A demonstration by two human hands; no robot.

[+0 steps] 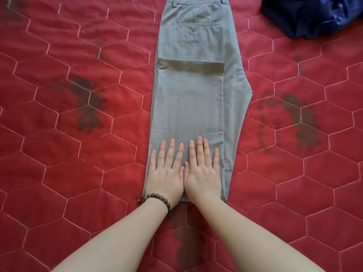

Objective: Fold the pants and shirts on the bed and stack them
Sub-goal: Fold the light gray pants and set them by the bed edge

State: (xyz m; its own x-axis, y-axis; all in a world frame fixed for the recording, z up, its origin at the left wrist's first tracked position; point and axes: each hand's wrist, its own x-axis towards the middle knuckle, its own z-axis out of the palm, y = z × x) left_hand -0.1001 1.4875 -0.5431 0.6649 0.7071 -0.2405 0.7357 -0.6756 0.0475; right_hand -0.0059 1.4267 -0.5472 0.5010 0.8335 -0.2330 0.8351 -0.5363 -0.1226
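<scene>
Centrally: grey pants [193, 107], folded lengthwise on red quilt [68, 154]; left hand [167, 173] and right hand [203, 172] spread flat, pressing lower end; blue garment [312, 16] upper right.

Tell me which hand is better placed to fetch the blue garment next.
Right, probably. The blue garment lies at the far right of the bed, on the right hand side. Both hands lie flat on the pants; the left hand would have to cross over.
</scene>
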